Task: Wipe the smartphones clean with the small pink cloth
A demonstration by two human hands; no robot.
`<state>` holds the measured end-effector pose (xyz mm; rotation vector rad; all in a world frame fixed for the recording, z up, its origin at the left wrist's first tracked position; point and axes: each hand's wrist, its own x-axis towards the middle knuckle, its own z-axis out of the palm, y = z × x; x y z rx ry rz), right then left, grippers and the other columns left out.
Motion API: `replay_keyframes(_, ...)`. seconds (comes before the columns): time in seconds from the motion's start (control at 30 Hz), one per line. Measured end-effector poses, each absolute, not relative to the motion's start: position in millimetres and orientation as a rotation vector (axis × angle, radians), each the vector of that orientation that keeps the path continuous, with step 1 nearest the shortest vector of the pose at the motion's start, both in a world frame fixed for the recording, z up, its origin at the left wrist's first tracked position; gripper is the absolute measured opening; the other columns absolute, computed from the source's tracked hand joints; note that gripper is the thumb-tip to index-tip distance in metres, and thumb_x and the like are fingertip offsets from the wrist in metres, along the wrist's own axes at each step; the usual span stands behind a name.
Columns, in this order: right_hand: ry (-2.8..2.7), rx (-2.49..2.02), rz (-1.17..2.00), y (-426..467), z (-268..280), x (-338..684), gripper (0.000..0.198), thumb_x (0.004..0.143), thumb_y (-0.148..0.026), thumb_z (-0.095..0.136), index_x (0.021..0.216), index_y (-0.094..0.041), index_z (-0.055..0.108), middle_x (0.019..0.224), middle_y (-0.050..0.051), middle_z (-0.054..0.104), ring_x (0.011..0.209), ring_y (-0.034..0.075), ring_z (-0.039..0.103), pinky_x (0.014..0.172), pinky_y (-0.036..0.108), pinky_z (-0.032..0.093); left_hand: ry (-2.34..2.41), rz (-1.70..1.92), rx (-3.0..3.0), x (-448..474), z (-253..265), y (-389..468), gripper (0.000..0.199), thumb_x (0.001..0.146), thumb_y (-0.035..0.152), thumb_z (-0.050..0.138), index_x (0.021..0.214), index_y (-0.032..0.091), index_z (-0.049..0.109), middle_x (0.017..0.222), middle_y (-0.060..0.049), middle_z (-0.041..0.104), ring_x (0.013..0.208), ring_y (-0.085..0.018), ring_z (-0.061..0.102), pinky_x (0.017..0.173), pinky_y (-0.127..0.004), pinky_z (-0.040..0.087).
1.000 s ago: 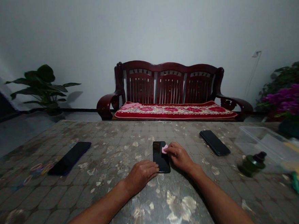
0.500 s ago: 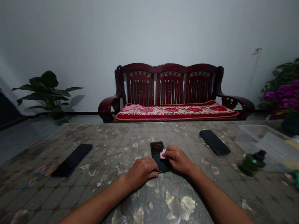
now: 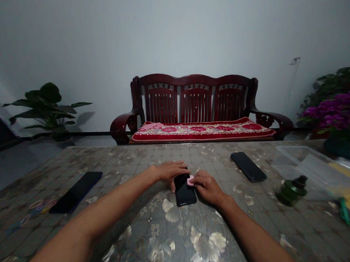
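Note:
A black smartphone point(image 3: 186, 194) lies screen up on the table in front of me. My left hand point(image 3: 171, 170) reaches over its far end, fingers stretched along the top edge and thumb at the left side, holding it in place. Between the fingers of my right hand point(image 3: 207, 185) is a small pink cloth or pad point(image 3: 190, 180), pressed on the right part of the screen. The far end of the phone is partly hidden by my left hand.
A second phone point(image 3: 77, 191) lies to the left beside colourful scissors-like loops point(image 3: 36, 204). Right of me are another dark phone point(image 3: 248, 166), a green bottle point(image 3: 290, 191), a clear plastic box point(image 3: 302, 158) and a green object point(image 3: 344, 211). A wooden bench point(image 3: 197, 101) stands beyond the table.
My left hand has moved from the phone's near left edge to its far end, its fingers now stretched out. The right hand stays on the screen with the pink piece. The view has shifted slightly.

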<state>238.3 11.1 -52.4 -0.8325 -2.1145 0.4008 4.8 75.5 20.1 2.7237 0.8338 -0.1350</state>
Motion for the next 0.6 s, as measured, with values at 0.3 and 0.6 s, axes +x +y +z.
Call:
replay_keyframes(0.3, -2.036, -0.862, 0.386, 13, -55, 239, 0.024, 0.089, -0.009, 0.057, 0.093, -0.023, 0.077, 0.081, 0.004, 0.064, 0.084, 0.019, 0.059, 0.077, 0.031, 0.046, 0.928, -0.327, 2.727, 14, 29, 82, 0.098, 0.046, 0.033, 0.098, 0.136, 0.028, 0.058, 0.15, -0.013, 0.05, 0.141, -0.039, 0.041, 0.112, -0.046, 0.038)
replay_keyframes(0.6, -1.934, -0.94, 0.322, 20, -60, 241, 0.024, 0.091, -0.012, 0.056, 0.094, -0.023, 0.076, 0.083, 0.005, 0.066, 0.084, 0.02, 0.061, 0.079, 0.032, 0.049, 1.419, -0.126, 2.653, -22, 21, 45, 0.06, 0.07, 0.054, 0.082, 0.115, 0.019, 0.063, 0.115, -0.009, 0.064, 0.103, -0.028, 0.063, 0.085, -0.032, 0.05)
